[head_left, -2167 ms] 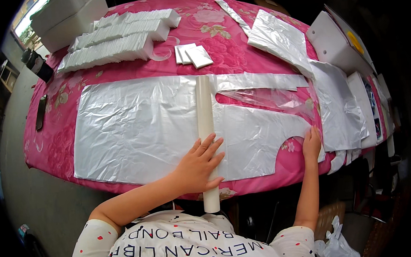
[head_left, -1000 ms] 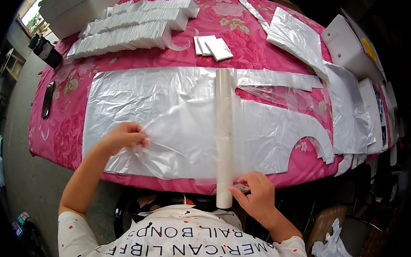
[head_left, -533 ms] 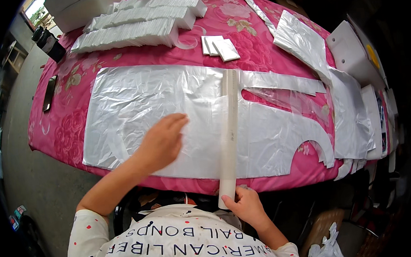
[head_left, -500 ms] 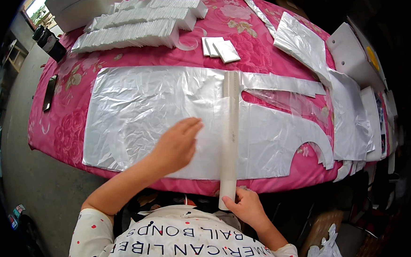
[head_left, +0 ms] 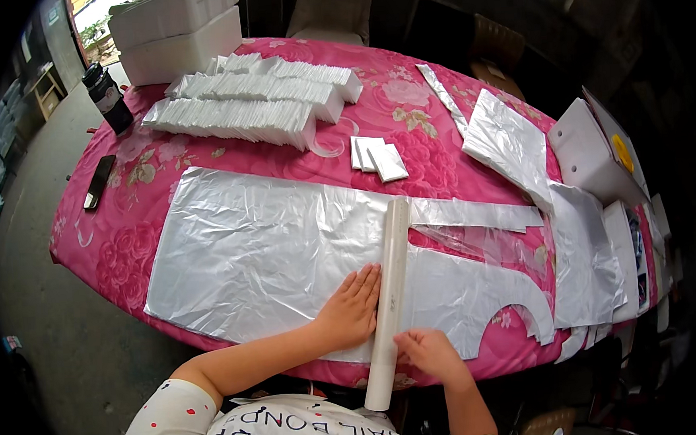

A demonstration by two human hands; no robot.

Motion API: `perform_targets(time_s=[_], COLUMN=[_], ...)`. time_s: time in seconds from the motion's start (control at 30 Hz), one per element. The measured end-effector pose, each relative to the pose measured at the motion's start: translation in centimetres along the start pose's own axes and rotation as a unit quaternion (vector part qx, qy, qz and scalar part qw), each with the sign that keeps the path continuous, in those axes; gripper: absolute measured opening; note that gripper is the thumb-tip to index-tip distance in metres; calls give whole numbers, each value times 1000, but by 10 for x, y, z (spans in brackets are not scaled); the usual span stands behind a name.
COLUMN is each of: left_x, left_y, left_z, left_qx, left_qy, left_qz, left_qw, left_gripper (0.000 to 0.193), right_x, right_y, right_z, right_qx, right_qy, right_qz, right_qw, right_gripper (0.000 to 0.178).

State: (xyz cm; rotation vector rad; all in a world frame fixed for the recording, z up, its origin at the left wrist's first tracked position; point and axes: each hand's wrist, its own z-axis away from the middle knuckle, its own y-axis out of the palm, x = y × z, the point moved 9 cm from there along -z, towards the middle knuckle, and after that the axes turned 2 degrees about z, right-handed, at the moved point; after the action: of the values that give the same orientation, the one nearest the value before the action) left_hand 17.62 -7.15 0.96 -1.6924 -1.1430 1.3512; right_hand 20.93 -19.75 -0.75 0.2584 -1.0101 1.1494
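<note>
The left hand [head_left: 353, 306] is open, its fingers straight and close together, laid palm down on the flat silvery-white plastic sheeting [head_left: 235, 260] with the fingertips at the left edge of a pale tube [head_left: 392, 294]. The right hand [head_left: 432, 352] is curled beside the tube's right edge, near its lower part, with thumb and forefinger drawn together; whether they pinch anything, I cannot tell. The left forearm slants in from the lower left, elbow bent outward, while the right forearm comes up steeply from the lower edge, wrist bent so the fingers point left toward the tube. The tube lies across the sheeting, tilted slightly, its near end jutting past the table edge toward the person's shirt [head_left: 297, 432]. To its right the sheeting has curved cut-outs, through which the pink flowered tablecloth [head_left: 115, 256] shows.
</note>
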Motion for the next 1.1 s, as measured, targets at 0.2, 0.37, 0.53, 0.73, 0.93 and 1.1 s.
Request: perform_targets(time_s=[0.2,0.37,0.53,0.73,0.93,1.1], left_x=[-3,-4,-3,-3,-4,-10], left_y=[-5,-3,-5,-6,-6,-9], left_z=[-2,-3,-1,-1,3,1], left_qx=[15,6,2,4,-4,-55], left_qy=[9,9,13,8,27,63], left_qz=[-19,-25,-34,-31,-40,-14], left_qw=[1000,1000,999,999,999,996], left_gripper=[56,56,56,56,58,58], right_x=[52,65,55,152,231,210], right_y=[-50,-78,-161,-178,45,168], right_z=[-109,-158,-170,-83,-117,-155], right_qx=[-66,-155,-105,-115,-57,-32], right_qy=[-37,-132,-280,-426,-379,-416], right_qz=[-83,-481,-703,-548,-139,136], right_qw=[994,853,646,710,913,899], right_gripper=[39,23,25,31,24,33])
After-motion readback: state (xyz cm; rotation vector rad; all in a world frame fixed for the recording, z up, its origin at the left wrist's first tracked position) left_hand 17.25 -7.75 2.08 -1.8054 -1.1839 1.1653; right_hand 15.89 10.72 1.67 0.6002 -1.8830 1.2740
